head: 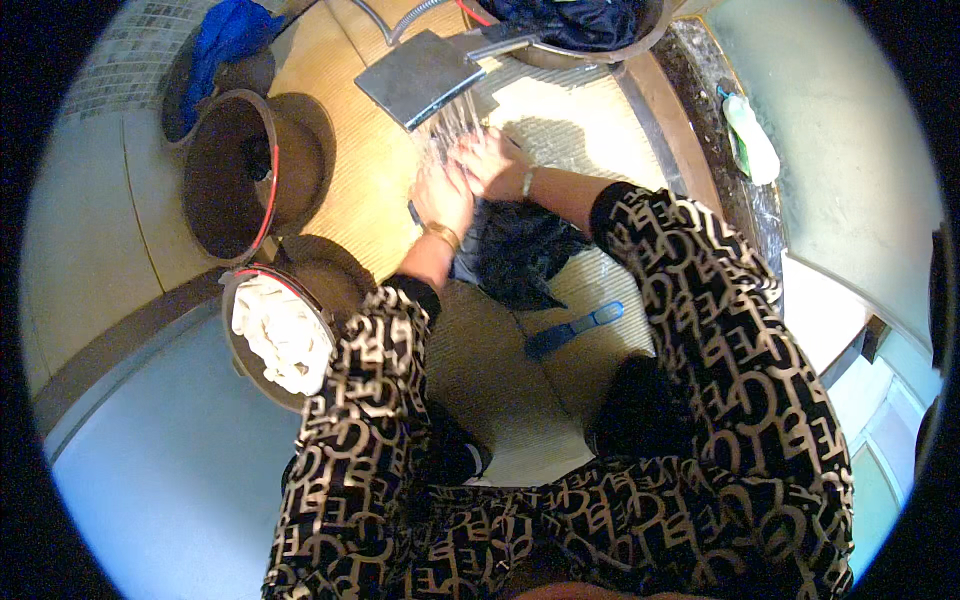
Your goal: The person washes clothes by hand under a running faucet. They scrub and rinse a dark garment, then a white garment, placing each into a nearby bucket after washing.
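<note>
Water streams from a square, dark shower head onto both my hands. My left hand, with a gold-coloured bracelet at the wrist, lies against my right hand, which has a pale band at its wrist. Both are at the upper end of a dark, wet cloth spread on the ribbed floor. Falling water and the overlap of my fingers hide whether they grip the cloth. A blue brush rests on the floor below the cloth, its looped handle towards the right.
At left stand an empty brown bucket and another bucket holding white cloth. Blue cloth hangs over a container behind. A basin of dark cloth is at top right. A pale bottle lies on the dark stone ledge.
</note>
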`<state>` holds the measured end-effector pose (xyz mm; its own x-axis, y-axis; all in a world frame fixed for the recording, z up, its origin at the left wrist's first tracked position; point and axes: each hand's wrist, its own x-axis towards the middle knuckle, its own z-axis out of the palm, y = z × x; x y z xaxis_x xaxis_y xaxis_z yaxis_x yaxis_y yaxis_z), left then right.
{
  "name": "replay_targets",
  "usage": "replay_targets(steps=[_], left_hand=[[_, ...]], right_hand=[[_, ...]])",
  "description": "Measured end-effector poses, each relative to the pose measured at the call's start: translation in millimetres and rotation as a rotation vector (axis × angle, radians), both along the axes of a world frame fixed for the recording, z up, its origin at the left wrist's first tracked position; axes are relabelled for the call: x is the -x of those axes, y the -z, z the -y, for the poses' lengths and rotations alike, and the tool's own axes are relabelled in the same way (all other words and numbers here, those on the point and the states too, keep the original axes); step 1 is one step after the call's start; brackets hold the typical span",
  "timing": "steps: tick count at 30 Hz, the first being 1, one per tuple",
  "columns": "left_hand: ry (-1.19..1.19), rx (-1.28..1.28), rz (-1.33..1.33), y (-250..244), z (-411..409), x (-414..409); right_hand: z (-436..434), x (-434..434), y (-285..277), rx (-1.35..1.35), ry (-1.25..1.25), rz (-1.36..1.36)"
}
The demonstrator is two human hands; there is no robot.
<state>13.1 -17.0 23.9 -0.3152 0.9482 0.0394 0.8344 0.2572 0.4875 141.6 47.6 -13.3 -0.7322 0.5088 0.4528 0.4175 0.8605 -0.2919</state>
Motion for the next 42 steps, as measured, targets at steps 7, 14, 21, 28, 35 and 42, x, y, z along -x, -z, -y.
replay_targets(steps=[7,14,21,28,35,42], left_hand=[[-0.095,0.247,0.270,21.2,-51.8,52.6],[-0.829,-0.149,0.916,17.7,-8.0,69.5],[-0.803,-0.296,0.896,7.2,43.2,74.5],[-0.467,-0.222,0.530,6.4,17.7,88.7],[-0.283,0.020,0.220,-26.5,-9.5,37.0],[-0.048,0.029,-0.227,-13.5,18.2,8.0]], right_hand=[[-32.7,-3.1,-49.0,0.503,0.192,0.238],[38.0,-63.1,-102.1,0.848,0.100,0.481],[-19.1,-2.3,-120.9,1.377,0.072,-0.575],[-76.8,-8.4,-83.3,0.860,0.305,0.176],[-13.4,17.3,-86.0,0.439,0.388,0.239],[27.1,2.1,-48.0,0.207,0.038,0.113]])
